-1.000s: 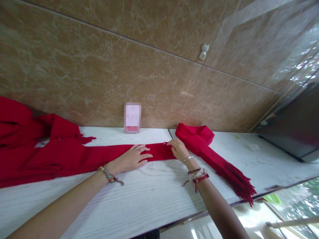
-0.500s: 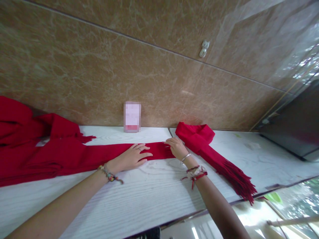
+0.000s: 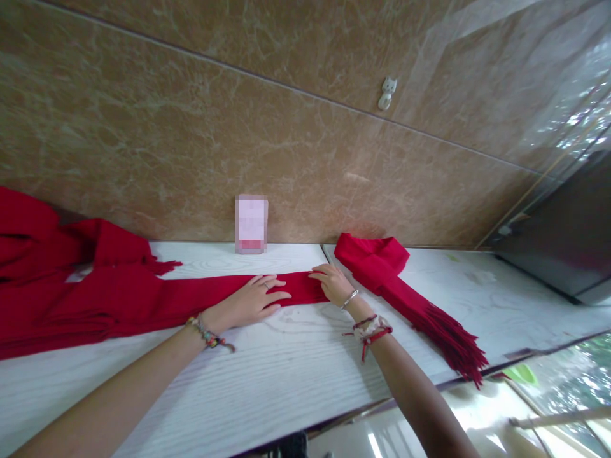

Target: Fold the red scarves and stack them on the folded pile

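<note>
A long strip of red fabric, a red scarf (image 3: 300, 287), runs across the middle of the white table (image 3: 258, 375). My left hand (image 3: 251, 299) lies flat on this scarf, palm down with its fingers spread. At the scarf's right end, my right hand (image 3: 333, 284) rests on the fringe, fingers stretched out and a little apart, partly covering the fringe. A second red scarf (image 3: 389, 280) lies to the right, folded over in a loop at the back, its fringed end reaching the table's front edge.
Heaped red fabric (image 3: 48, 292) covers the left of the table. Against the brown marbled wall (image 3: 191, 140) stands a blurred pink-and-white card (image 3: 251, 222). A small white cat-shaped hook (image 3: 387, 93) is on the wall. A dark box-like object (image 3: 568, 222) stands far right.
My right hand has shifted slightly left along the scarf's fringed end. My left hand stays on the scarf. The whole view has moved very slightly.
</note>
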